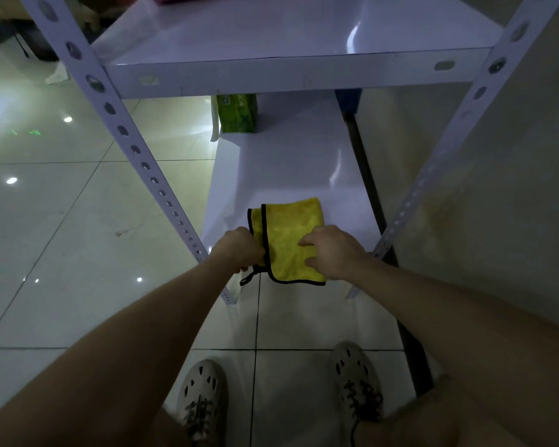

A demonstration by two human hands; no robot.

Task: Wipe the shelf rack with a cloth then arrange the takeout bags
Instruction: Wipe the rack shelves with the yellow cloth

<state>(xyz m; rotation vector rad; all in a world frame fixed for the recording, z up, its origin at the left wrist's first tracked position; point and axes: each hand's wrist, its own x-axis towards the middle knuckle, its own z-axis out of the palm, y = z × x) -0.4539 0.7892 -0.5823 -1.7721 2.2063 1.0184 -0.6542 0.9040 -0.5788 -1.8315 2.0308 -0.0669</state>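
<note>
White perforated-steel shelf rack (pixel 291 75) over glossy pale floor tiles (pixel 62 221), dim room. Looks like wiping stage; bags not yet arranged. Folded yellow black-trimmed cloth (pixel 288 240) on lower shelf: left hand (pixel 239 248) pinches its left hem, right hand (pixel 331 251) lies flat on top. Green packet (pixel 238 112) well beyond fingertips.

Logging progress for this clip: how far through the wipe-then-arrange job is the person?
Done: nothing provable; the upper shelf looks glossy, but wiping can't be confirmed. In hand: the yellow cloth lies at the front edge of the lower shelf, with the left hand gripping its left edge and the right hand resting on top. Left: wiping the rack, then arranging bags; only a green packet sits at the back.
</note>
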